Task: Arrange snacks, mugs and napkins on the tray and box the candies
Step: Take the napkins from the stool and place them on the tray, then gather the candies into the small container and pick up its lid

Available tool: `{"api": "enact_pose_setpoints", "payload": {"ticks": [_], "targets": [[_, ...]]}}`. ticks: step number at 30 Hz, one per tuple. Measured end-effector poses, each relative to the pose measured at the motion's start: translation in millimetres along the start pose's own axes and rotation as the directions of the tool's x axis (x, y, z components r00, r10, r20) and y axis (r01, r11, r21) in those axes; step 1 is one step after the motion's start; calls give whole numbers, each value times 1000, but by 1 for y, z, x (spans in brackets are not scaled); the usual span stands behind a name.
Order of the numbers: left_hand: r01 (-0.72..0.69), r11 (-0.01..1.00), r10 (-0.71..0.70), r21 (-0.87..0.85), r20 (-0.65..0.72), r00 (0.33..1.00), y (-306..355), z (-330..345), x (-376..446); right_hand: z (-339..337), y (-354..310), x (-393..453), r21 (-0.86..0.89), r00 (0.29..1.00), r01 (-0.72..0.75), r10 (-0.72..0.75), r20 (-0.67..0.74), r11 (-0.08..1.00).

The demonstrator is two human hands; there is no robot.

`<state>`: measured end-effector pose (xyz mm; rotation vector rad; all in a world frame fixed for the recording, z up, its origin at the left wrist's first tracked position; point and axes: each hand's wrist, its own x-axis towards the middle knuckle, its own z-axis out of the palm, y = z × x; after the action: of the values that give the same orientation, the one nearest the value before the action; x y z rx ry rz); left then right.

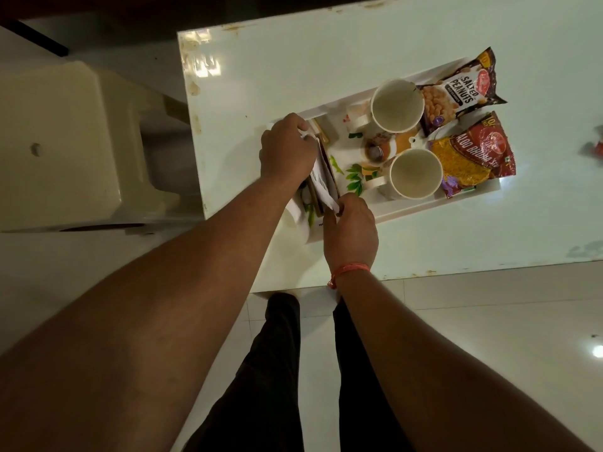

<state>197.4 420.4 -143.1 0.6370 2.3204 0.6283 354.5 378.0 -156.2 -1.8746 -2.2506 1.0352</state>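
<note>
A white tray (404, 208) with a floral print lies on the white table. Two white mugs (396, 105) (415, 173) stand upright on it, with a salted peanuts packet (463, 89) and an aloo bhujia packet (476, 154) at its right end. At the tray's left end a wooden napkin holder (329, 168) holds white napkins (321, 177). My left hand (287, 148) pinches the napkins' far end, and my right hand (350, 231) pinches their near corner. The holder is partly hidden by my hands.
A cream plastic chair (71, 141) stands left of the table (424, 249). A small red item (592, 148) lies at the table's right edge. My dark trouser legs (277, 370) stand at the table's near edge on a pale tiled floor.
</note>
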Motion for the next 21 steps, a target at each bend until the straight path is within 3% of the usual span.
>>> {"api": "enact_pose_setpoints", "payload": {"ticks": [3, 8, 13, 17, 21], "targets": [[39, 996, -42, -80, -31, 999, -3, 0, -3, -5, 7, -3, 36, 1000, 16, -17, 24, 999], [167, 921, -208, -353, -81, 975, -16, -3, -31, -21, 24, -9, 44, 990, 136, -138, 40, 990], [148, 907, -170, -395, -21, 985, -32, 7, -71, -37, 29, -13, 28, 966, 253, -254, 46, 967], [154, 883, -212, -444, -85, 973, -46, 9, -76, -73, 24, -3, 14, 924, 375, -373, -89, 927], [274, 834, -350, -479, -76, 934, -55, 0, -61, -131, 42, 46, 77, 918, 309, -276, -283, 948]]}}
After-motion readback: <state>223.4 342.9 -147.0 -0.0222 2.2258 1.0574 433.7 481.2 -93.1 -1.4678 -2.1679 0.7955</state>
